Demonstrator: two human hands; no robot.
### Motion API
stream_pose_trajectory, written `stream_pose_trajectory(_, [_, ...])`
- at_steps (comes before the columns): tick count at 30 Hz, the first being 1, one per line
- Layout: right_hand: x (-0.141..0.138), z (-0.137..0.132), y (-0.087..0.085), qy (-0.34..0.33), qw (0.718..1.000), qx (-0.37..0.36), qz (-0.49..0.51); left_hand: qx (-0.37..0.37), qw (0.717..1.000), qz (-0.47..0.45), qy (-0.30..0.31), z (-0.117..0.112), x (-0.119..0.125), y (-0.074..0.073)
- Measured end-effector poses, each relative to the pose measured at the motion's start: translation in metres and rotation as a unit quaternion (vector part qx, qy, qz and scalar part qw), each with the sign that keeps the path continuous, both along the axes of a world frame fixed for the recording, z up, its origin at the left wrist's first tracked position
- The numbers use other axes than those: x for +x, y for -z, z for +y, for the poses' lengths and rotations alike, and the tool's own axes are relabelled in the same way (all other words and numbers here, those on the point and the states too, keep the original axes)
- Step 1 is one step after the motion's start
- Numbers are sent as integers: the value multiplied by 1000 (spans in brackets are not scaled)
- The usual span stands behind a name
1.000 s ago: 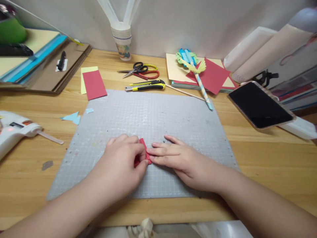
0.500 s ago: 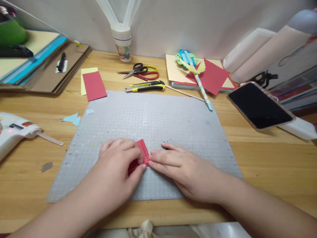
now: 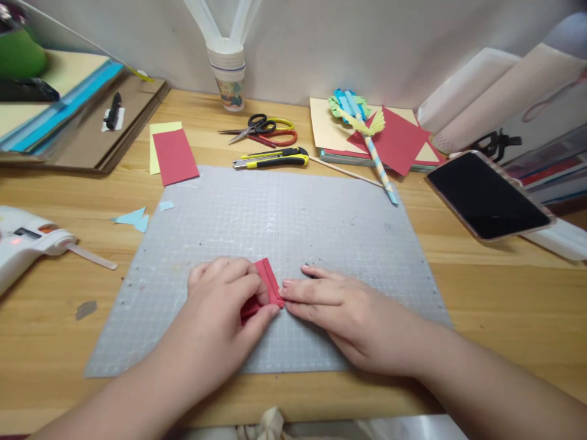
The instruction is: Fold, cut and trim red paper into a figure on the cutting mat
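Note:
A small piece of folded red paper [image 3: 269, 278] lies on the grey cutting mat [image 3: 293, 220], with a fold strip along its right side. My left hand [image 3: 232, 305] is closed over its left part, thumb and fingers pinching near the lower edge and hiding much of it. My right hand [image 3: 343, 311] lies flat on the mat with its fingers stretched out. Its fingertips touch the paper's lower right corner.
Beyond the mat lie a utility knife [image 3: 273, 159], scissors [image 3: 257, 128] and a paper flower [image 3: 362, 122] on stacked paper. A glue gun [image 3: 32, 238] sits left, a phone [image 3: 490, 195] right. Paper cups [image 3: 229, 85] stand by the wall; red card [image 3: 175, 156] overlaps the mat's corner.
Both hands and the red paper appear slightly further right, along with a small shift of the whole view. The left hand keeps its pinch and the right fingertips stay at the paper's corner.

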State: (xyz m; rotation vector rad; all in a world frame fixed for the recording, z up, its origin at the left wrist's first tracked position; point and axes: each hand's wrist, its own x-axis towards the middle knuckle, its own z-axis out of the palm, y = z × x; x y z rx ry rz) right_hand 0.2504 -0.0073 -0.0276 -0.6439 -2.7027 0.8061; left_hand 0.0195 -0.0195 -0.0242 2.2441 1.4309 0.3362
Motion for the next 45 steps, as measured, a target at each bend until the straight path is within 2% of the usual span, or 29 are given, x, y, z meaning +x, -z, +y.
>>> stream_pose_trajectory(4, [0, 0, 1, 3, 1000, -3, 4, 12, 1000, -11, 16, -1, 3, 1])
stream_pose_trajectory(16, [2, 0, 1, 1, 1000, -2, -9, -15, 1000, -9, -14, -1, 16, -1])
stream_pose_trajectory(26, [0, -2, -1, -5, 999, 25, -20, -17, 1000, -14, 11, -3, 12, 0])
stream_pose_trajectory(35, [0, -2, -2, -6, 1000, 14, -16, -3, 999, 1, -33, -3, 17, 1])
stream_pose_trajectory(41, [1, -1, -3, -12, 1000, 6, -20, -5, 1000, 13, -21, -2, 16, 2])
stream_pose_trajectory(45, [1, -1, -1, -10, 999, 26, -38, -10, 1000, 11, -16, -2, 15, 2])
